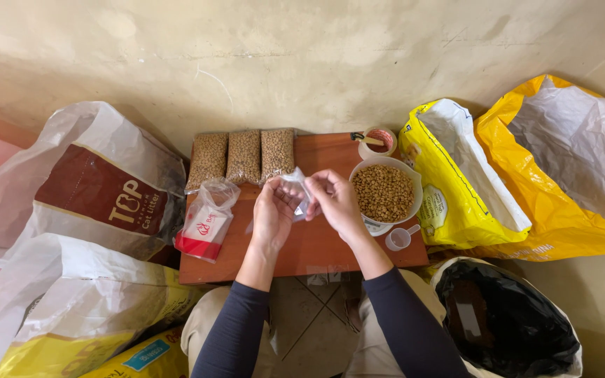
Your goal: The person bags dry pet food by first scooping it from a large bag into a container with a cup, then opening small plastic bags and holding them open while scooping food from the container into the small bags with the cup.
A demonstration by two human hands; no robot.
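My left hand and my right hand meet above a low wooden board, both pinching a small clear plastic bag that looks empty. A white bowl full of brown kibble stands just right of my right hand. A small clear measuring scoop lies below the bowl. Three filled clear packets of kibble lie side by side at the board's far edge. A pack of clear bags with a red and white label rests left of my left hand.
A tape roll sits behind the bowl. Large open sacks surround the board: white and brown and white and yellow on the left, two yellow ones on the right. A black-lined bag stands at lower right.
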